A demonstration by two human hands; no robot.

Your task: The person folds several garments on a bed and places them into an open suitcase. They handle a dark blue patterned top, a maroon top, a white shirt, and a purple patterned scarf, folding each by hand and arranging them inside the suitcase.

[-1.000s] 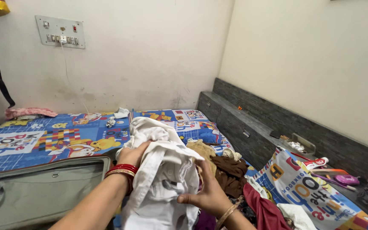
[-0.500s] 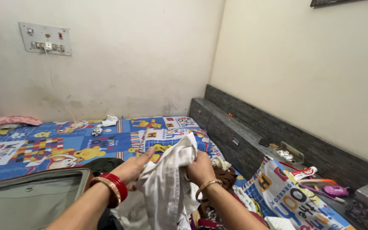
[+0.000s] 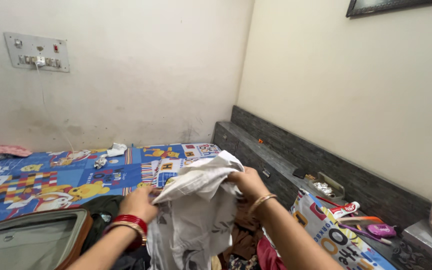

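Observation:
A white garment [image 3: 196, 210] hangs in front of me over the bed. My left hand [image 3: 137, 202], with red bangles at the wrist, grips its left edge. My right hand [image 3: 246, 181], with a gold bangle, grips the bunched upper right part. The cloth is stretched between the two hands and drapes down below them. Under it lies a heap of brown, maroon and patterned clothes [image 3: 246, 242].
An open grey suitcase [image 3: 23, 240] lies at the lower left on the cartoon-print bedsheet [image 3: 51, 175]. A dark headboard ledge [image 3: 296, 167] at the right carries a toothpaste tube [image 3: 345, 209], a pink item and small things. A wall switchboard [image 3: 36, 51] holds a plugged charger.
The garment went from a bundle against my hands to a spread held by both. My right hand rose from underneath to grip the top. The view turned right.

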